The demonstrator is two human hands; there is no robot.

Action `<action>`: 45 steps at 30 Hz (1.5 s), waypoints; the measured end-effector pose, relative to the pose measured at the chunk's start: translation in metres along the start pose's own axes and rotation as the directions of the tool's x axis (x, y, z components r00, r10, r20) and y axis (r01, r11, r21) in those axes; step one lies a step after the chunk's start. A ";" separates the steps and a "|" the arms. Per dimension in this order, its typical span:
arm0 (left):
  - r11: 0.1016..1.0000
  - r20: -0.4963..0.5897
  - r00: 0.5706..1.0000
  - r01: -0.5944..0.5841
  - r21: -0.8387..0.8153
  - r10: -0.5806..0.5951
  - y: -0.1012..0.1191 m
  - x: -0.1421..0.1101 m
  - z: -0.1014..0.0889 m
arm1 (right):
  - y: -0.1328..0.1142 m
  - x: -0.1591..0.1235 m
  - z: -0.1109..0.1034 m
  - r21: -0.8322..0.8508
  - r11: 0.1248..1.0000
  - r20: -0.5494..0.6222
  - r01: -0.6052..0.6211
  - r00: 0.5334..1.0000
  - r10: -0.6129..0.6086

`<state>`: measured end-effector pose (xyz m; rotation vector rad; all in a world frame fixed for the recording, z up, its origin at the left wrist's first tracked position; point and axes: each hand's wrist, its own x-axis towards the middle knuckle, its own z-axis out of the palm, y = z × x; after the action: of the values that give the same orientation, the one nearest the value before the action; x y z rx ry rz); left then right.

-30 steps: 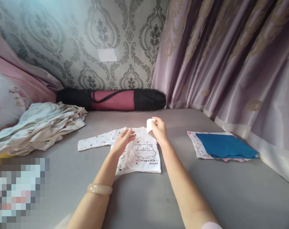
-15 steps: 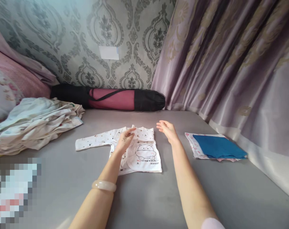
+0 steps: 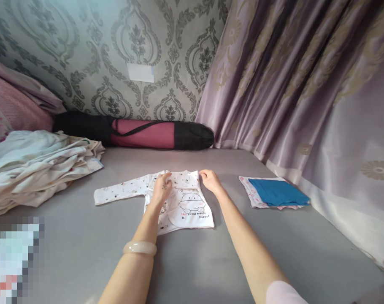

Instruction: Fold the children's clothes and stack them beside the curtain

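A small white baby shirt lies on the grey surface, with a hippo drawing and lettering on its front. Its left sleeve is stretched out flat, while the right one is folded across the top of the chest. My left hand rests on the shirt near the collar, thumb and fingers a little apart, a pale bangle on the wrist. At the shirt's upper right corner, my right hand has its fingers closed on the folded edge.
To the right lies a folded stack with a blue cloth on top. A heap of pale clothes sits at the left. Along the wall is a long black and maroon bag. Purple curtains hang at the right.
My right hand has come down and left, from above the surface to the shirt's upper right corner, and its fingers have closed. My left hand stays near the collar. The view has shifted slightly.
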<state>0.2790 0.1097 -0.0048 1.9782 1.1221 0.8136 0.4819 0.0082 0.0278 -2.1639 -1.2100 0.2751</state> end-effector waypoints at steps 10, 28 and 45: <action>0.999 0.005 1.000 -0.004 0.046 0.004 0.001 -0.003 -0.004 | -0.001 0.032 -0.001 -0.091 0.988 0.245 0.127 0.964 -0.101; 0.990 0.040 0.997 -0.063 0.124 0.058 0.002 -0.001 0.002 | -0.021 -0.002 0.016 -0.325 0.920 0.159 0.217 0.972 -0.172; 0.940 0.102 0.985 -0.163 0.299 0.138 -0.009 -0.002 0.003 | -0.036 -0.043 0.056 -0.354 0.863 0.293 0.362 0.919 -0.265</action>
<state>0.2765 0.1108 -0.0141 2.3573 1.1138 0.6603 0.4076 0.0099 0.0014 -2.2637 -1.8753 0.1516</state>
